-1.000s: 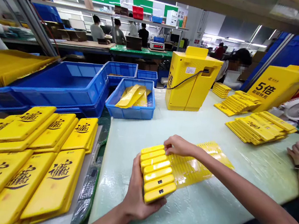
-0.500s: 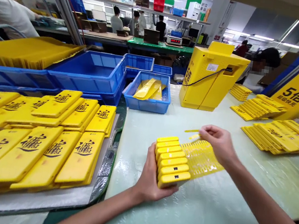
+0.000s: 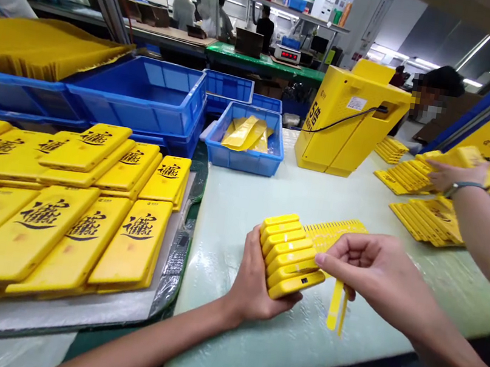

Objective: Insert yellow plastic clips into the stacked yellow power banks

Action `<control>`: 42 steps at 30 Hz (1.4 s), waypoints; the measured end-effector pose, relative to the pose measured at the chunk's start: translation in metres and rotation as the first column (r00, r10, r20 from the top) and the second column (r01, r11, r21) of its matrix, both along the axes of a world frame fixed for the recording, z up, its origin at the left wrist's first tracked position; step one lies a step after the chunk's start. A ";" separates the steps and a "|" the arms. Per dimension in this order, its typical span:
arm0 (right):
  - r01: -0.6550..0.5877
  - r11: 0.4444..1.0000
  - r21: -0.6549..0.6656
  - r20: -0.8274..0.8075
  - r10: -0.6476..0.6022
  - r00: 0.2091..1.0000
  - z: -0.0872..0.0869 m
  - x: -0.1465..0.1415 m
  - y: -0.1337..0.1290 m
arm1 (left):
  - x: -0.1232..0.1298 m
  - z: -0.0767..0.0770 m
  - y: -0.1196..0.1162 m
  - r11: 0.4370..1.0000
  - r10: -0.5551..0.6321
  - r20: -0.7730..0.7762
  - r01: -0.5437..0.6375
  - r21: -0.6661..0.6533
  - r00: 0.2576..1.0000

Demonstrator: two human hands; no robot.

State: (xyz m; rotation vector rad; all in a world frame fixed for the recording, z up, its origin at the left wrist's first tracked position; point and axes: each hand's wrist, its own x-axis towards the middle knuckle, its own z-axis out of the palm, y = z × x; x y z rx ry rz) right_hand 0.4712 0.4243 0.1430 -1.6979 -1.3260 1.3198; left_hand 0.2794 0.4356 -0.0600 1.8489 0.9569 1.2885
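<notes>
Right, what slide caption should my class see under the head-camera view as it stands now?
Left hand gripping a row of yellow blocks, right hand pinching thin yellow strips.

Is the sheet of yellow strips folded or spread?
Spread: the visible part of the sheet lies flat on the table; the right hand hides some.

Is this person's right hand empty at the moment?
No, narrow yellow strips hang from the fingers of the right hand, while the left hand grips a row of yellow cases.
</notes>
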 end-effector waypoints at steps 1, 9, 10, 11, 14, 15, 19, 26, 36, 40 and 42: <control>-0.015 1.000 -0.017 0.011 0.016 1.000 0.001 -0.001 0.000 | 0.000 0.000 0.000 1.000 0.002 -0.004 -0.002 0.010 1.000; -0.064 0.998 0.000 0.101 0.063 0.993 -0.002 -0.010 0.000 | 0.000 0.001 0.002 0.999 -0.006 -0.014 0.007 0.032 1.000; -0.076 0.997 0.011 0.131 0.074 0.989 -0.004 -0.009 0.002 | 0.000 0.001 0.002 0.999 -0.005 -0.012 0.006 0.032 1.000; -0.094 0.995 0.019 0.175 0.089 0.980 -0.006 -0.008 0.004 | 0.000 0.001 0.002 0.999 -0.005 -0.010 0.005 0.034 1.000; -0.188 0.979 0.079 0.397 0.142 0.907 -0.005 0.004 0.012 | 0.000 0.000 0.002 0.999 0.003 -0.011 -0.002 0.049 1.000; -0.230 0.967 0.108 0.468 0.155 0.870 -0.003 0.010 0.013 | 0.000 0.000 0.002 0.998 0.006 -0.017 -0.006 0.056 1.000; -0.338 0.927 0.164 0.384 0.256 0.887 0.013 0.031 0.010 | 0.001 0.000 0.002 0.997 0.021 -0.042 -0.018 0.076 0.999; -0.187 0.975 0.121 -0.021 0.191 0.981 0.008 0.027 -0.003 | 0.001 0.001 0.003 0.995 0.014 -0.014 -0.012 0.099 1.000; 0.031 0.993 0.115 -0.091 -0.020 0.996 -0.005 0.032 -0.011 | 0.001 -0.002 0.004 0.997 0.004 -0.012 -0.003 0.082 1.000; 0.042 0.985 0.170 0.008 -0.044 0.999 -0.008 0.015 -0.026 | 0.001 -0.002 0.003 0.998 -0.005 -0.028 0.006 0.069 1.000; 0.035 0.967 0.252 0.038 -0.046 0.998 -0.011 0.009 -0.031 | 0.001 -0.002 0.003 0.996 0.008 -0.039 -0.005 0.084 0.999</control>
